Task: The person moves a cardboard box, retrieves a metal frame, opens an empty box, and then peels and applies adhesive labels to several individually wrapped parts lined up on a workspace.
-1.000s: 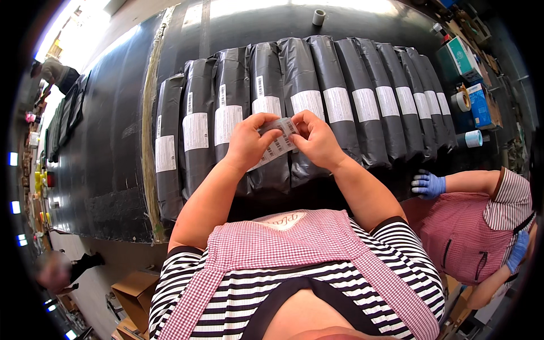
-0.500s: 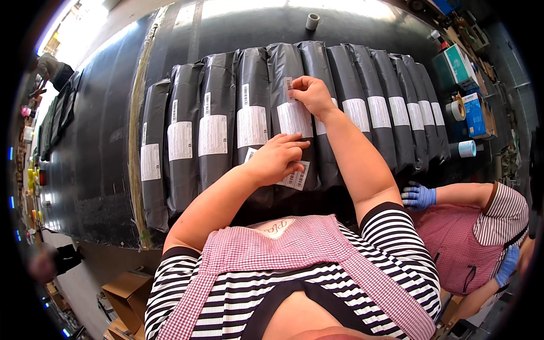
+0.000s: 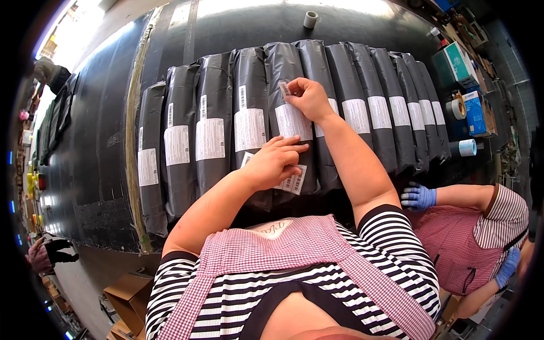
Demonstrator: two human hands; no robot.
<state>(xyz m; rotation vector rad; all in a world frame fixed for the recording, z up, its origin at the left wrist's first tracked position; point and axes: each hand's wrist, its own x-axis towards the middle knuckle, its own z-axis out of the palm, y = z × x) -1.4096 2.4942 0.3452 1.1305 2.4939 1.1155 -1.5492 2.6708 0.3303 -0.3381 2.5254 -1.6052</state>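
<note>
Several long dark-grey plastic mailer bags lie side by side, each with a white printed label across its middle. My right hand pinches a small barcode sticker against one mailer bag, just above its white label. My left hand lies over the lower part of that bag, fingertips reaching the label's lower edge. A sheet of barcode stickers is held in it, showing on both sides of the palm. Bags to the left, such as this mailer bag, carry a barcode sticker above the label.
A grey tape roll stands at the table's far side. On the right are a blue roll, a tape roll and a blue box. A co-worker's gloved hand is close to my right arm. Cardboard boxes sit lower left.
My right hand has shifted slightly down and left with the small sticker, which is now more covered by the fingers. My left hand stays almost in place. A person at far left has moved.
</note>
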